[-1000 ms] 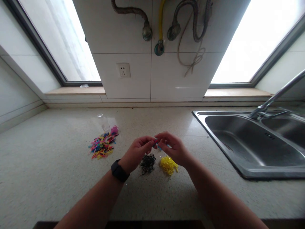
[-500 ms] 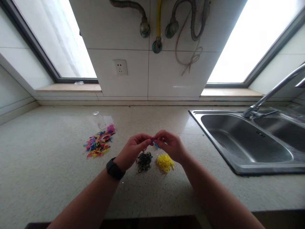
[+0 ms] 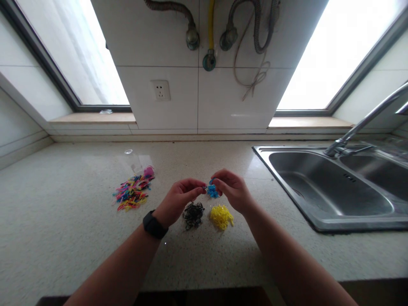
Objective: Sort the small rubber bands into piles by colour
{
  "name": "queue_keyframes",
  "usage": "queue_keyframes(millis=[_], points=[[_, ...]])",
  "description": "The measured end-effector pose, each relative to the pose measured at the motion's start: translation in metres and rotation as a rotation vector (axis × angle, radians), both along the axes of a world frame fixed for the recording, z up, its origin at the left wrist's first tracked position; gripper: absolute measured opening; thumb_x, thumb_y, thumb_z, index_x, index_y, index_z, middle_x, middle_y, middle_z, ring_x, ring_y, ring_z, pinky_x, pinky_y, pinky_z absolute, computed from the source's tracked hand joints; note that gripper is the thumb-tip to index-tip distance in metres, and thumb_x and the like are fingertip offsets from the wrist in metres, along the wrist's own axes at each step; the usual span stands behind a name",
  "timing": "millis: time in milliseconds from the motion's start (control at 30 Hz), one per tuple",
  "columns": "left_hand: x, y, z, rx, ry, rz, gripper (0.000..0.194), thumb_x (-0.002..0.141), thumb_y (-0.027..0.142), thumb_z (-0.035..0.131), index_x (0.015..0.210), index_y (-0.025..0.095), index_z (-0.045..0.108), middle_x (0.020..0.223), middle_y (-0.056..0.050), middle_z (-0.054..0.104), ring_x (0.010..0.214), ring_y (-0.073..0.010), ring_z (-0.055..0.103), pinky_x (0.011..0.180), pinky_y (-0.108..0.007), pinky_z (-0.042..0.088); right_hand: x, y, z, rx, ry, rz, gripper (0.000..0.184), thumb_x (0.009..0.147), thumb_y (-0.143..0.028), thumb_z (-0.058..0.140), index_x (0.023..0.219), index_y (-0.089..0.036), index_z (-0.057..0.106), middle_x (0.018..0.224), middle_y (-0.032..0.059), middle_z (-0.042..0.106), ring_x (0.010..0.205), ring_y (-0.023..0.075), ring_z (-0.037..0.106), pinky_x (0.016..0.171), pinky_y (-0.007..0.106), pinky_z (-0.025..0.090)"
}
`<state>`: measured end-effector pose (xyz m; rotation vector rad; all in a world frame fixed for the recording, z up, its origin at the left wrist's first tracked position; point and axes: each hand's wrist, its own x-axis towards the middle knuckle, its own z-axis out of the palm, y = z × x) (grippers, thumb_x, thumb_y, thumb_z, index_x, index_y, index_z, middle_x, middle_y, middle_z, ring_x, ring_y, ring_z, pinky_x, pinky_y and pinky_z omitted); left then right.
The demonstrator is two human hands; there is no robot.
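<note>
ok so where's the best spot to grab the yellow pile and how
Probably at the right edge of the yellow pile, where it seems to jut out: pinch a little there, coming from above and the right. It looks low and loose, so its edge should part more easily than its middle, and the black pile lies close on its left.

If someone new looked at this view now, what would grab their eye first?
Probably the bright yellow heap on the counter, with a black heap to its left and a blue heap just beyond it. Above them, the left hand and right hand have their fingertips close together. Farther left lies a multicoloured heap; a steel sink stands out at right.
</note>
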<state>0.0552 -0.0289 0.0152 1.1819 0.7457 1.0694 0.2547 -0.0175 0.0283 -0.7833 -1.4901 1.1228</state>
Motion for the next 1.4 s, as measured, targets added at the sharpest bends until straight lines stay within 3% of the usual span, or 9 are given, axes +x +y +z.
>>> queue_keyframes(millis=[233, 400, 500, 667, 800, 1067, 1400], points=[[-0.001, 0.000, 0.001, -0.016, -0.020, 0.019, 0.019, 0.080, 0.027, 0.078, 0.097, 0.019, 0.075, 0.088, -0.005, 0.074, 0.078, -0.0111, 0.063, 0.066, -0.021, 0.041, 0.013, 0.007, 0.003, 0.004, -0.023, -0.052, 0.020, 0.087, -0.039, 0.067, 0.087, -0.019, 0.065, 0.074, 0.0000, 0.066, 0.053, 0.0070, 0.049, 0.048, 0.022, 0.039], [-0.001, -0.001, 0.002, -0.046, -0.058, 0.036, 0.020, 0.078, 0.026, 0.080, 0.096, 0.018, 0.075, 0.086, -0.005, 0.073, 0.080, -0.0113, 0.064, 0.065, -0.020, 0.041, 0.023, 0.014, 0.003, 0.063, -0.199, -0.079, 0.021, 0.088, -0.040, 0.063, 0.089, -0.019, 0.065, 0.075, 0.0007, 0.065, 0.057, 0.0084, 0.049, 0.051, 0.023, 0.039], [-0.001, -0.001, 0.002, -0.057, -0.073, 0.041, 0.020, 0.078, 0.025, 0.080, 0.095, 0.018, 0.075, 0.085, -0.004, 0.073, 0.080, -0.0110, 0.064, 0.064, -0.020, 0.042, 0.031, 0.019, 0.002, 0.126, -0.434, -0.138, 0.021, 0.091, -0.038, 0.060, 0.090, -0.019, 0.066, 0.072, 0.0006, 0.063, 0.059, 0.0099, 0.050, 0.053, 0.023, 0.038], [0.000, 0.000, 0.002, -0.069, -0.115, 0.033, 0.019, 0.077, 0.023, 0.080, 0.095, 0.019, 0.075, 0.085, -0.004, 0.073, 0.080, -0.0106, 0.064, 0.064, -0.019, 0.042, 0.047, 0.022, -0.001, 0.321, -1.104, -0.222, 0.015, 0.092, -0.029, 0.056, 0.088, -0.022, 0.069, 0.081, 0.0026, 0.070, 0.069, 0.0137, 0.059, 0.063, 0.027, 0.037], [0.001, -0.001, 0.003, -0.064, -0.114, 0.020, 0.020, 0.077, 0.023, 0.080, 0.096, 0.019, 0.075, 0.086, -0.005, 0.074, 0.077, -0.0104, 0.063, 0.063, -0.019, 0.041, 0.049, 0.022, -0.005, 0.312, -1.324, -0.155, 0.012, 0.091, -0.028, 0.058, 0.089, -0.025, 0.069, 0.084, 0.0018, 0.072, 0.072, 0.0151, 0.062, 0.060, 0.026, 0.033], [0.001, -0.002, 0.001, -0.048, -0.102, 0.016, 0.025, 0.075, 0.023, 0.082, 0.098, 0.019, 0.075, 0.089, -0.005, 0.073, 0.070, -0.0082, 0.057, 0.063, -0.020, 0.041, 0.044, 0.019, -0.003, 0.303, -1.280, -0.101, 0.012, 0.090, -0.033, 0.060, 0.091, -0.025, 0.070, 0.083, 0.0011, 0.072, 0.072, 0.0148, 0.062, 0.062, 0.026, 0.034], [0.002, -0.001, 0.000, -0.010, -0.042, 0.026, 0.037, 0.077, 0.025, 0.079, 0.113, 0.021, 0.073, 0.089, -0.004, 0.067, 0.069, -0.0084, 0.051, 0.063, -0.022, 0.041, 0.021, 0.006, 0.001, 0.342, -0.801, -0.070, 0.014, 0.092, -0.031, 0.059, 0.093, -0.021, 0.068, 0.071, -0.0008, 0.063, 0.061, 0.0105, 0.052, 0.059, 0.024, 0.038]])
